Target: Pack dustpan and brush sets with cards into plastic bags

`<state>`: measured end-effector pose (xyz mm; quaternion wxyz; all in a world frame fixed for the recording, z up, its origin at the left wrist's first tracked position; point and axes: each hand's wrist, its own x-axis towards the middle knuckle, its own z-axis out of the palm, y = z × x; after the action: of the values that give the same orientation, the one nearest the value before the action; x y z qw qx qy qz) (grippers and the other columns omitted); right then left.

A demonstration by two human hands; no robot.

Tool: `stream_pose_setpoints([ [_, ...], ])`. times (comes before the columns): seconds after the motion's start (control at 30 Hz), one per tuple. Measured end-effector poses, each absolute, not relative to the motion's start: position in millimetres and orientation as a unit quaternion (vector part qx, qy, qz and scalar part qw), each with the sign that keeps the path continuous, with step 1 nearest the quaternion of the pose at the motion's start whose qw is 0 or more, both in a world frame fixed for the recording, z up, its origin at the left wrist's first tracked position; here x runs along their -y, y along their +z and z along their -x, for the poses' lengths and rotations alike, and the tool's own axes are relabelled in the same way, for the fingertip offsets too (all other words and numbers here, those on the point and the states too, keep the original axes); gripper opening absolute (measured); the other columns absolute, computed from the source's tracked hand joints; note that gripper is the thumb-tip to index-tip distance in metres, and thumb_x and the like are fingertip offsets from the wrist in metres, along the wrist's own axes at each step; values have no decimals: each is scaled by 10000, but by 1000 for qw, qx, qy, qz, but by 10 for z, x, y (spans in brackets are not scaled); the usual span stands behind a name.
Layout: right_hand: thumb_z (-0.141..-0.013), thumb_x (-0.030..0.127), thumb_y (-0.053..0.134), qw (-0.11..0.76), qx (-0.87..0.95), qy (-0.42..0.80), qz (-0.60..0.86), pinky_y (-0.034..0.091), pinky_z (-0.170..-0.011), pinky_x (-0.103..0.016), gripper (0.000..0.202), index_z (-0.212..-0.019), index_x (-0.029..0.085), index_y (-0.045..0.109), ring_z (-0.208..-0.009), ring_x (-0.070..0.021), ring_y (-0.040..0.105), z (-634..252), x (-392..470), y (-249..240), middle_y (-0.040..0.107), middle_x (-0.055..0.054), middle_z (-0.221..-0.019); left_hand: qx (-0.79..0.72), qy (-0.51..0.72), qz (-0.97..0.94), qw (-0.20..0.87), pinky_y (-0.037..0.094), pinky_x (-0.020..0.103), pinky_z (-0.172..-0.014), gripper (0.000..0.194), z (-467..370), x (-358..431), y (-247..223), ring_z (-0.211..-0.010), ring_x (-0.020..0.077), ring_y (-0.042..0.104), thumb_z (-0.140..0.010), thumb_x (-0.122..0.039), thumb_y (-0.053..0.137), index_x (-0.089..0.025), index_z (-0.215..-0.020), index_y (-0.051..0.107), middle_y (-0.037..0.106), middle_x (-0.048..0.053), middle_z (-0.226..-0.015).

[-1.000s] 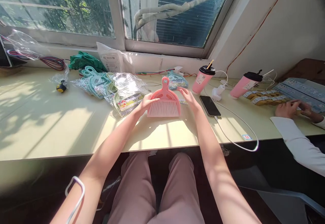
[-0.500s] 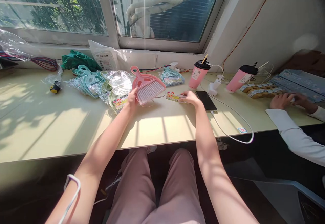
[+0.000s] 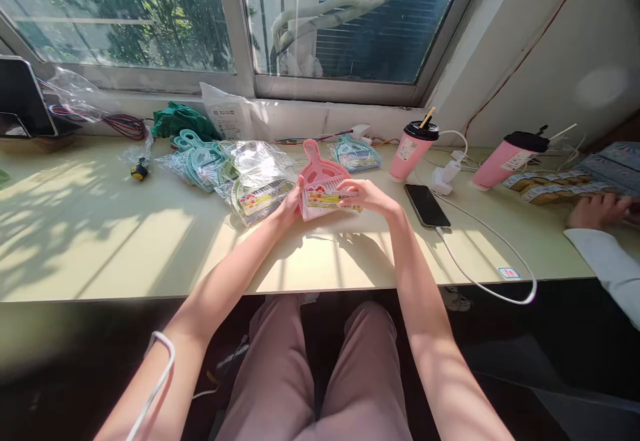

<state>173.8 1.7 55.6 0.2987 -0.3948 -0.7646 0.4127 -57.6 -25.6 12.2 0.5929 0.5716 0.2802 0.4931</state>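
Observation:
A pink dustpan and brush set (image 3: 320, 169) is held upright just above the table, my left hand (image 3: 293, 199) closed on its left edge. My right hand (image 3: 367, 195) grips the right end of a printed label card (image 3: 323, 197), yellow with red pictures. The card lies across the front of the brush bristles and covers most of them. Close by my left hand is a green dustpan set in a clear bag (image 3: 260, 201), with a similar card showing.
Several wrapped dustpan sets (image 3: 200, 161) lie left; another blue one (image 3: 356, 153) is behind. A black phone (image 3: 427, 205) with white cable, a charger (image 3: 447, 174) and two pink cups (image 3: 414, 151) stand right. A co-worker's hand (image 3: 600, 211) is at far right.
My right hand has lifted the label card off the table and brought it left onto the dustpan set. The pink set has turned more upright. The view has shifted left.

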Motion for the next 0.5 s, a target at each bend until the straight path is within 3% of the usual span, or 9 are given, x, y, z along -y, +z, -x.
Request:
stream_pose_setpoints([
  [0.1,-629,317,898,270,780,375,423,412,-525,-256,320,-898,204,765,-578,-133,540,-1787,-53,496,692,6,-727,-237,463,-570,636,519,606,-1093,1107,538,350,194,-1378,446,585,-742,-969,571,-186,-1524,549,581,204,-1536],
  [0.23,-613,231,881,263,806,315,427,441,-602,-266,249,-830,231,758,-648,-165,605,-1766,-98,415,728,14,-768,-240,462,-561,644,521,588,-1112,997,556,371,123,-1358,421,612,-809,-887,615,-183,-1513,551,584,213,-1532],
  [0.4,-655,255,894,302,816,253,424,480,-681,-298,255,-890,281,798,-759,-224,685,-1689,-120,306,793,7,-880,-307,446,-587,602,532,584,-1112,805,595,333,35,-1329,383,640,-857,-703,715,-228,-1490,569,618,183,-1502],
  [0.5,-674,222,878,338,808,237,420,526,-770,-326,229,-878,301,811,-857,-255,730,-1682,-116,255,815,5,-938,-329,440,-607,574,538,603,-1088,789,598,367,71,-1296,396,654,-826,-595,760,-219,-1491,564,640,189,-1467],
])
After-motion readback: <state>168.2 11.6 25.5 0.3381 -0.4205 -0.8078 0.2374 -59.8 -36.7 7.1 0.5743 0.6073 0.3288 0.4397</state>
